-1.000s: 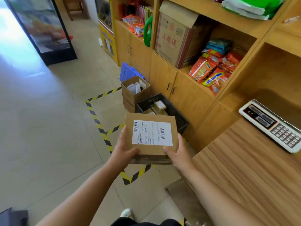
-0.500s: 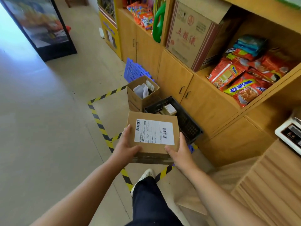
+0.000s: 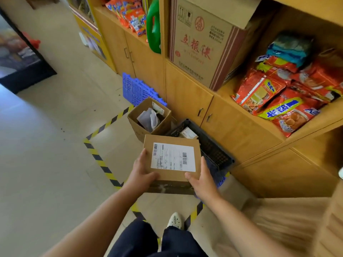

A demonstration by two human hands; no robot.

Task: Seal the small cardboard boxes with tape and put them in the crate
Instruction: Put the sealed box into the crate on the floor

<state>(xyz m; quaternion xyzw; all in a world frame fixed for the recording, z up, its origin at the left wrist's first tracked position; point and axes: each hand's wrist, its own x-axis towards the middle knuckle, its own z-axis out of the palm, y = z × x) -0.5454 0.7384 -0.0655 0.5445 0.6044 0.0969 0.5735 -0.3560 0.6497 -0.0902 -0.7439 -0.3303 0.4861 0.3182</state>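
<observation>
Fingers of both hands clamp the cardboard box by its sides, left hand left, right hand right, thumbs pressed on its near top edge. It hangs level over the near end of the black crate, beside the cabinet.

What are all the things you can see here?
held box: one, brown with white label, mid-air at centre
crate: one, black, on floor by the cabinet
labelled box: one, brown, inside the crate
open box: one, brown, on floor left of crate
grid panel: one, blue, behind the open box
carton: one, tan, on shelf
jug: one, green, left of carton
snack packets: many, red and orange, right shelf
striped tape: several strips, yellow-black, on floor
shoe: one, white, on floor
left hand: one, gripping held box's left side
right hand: one, gripping its right side
</observation>
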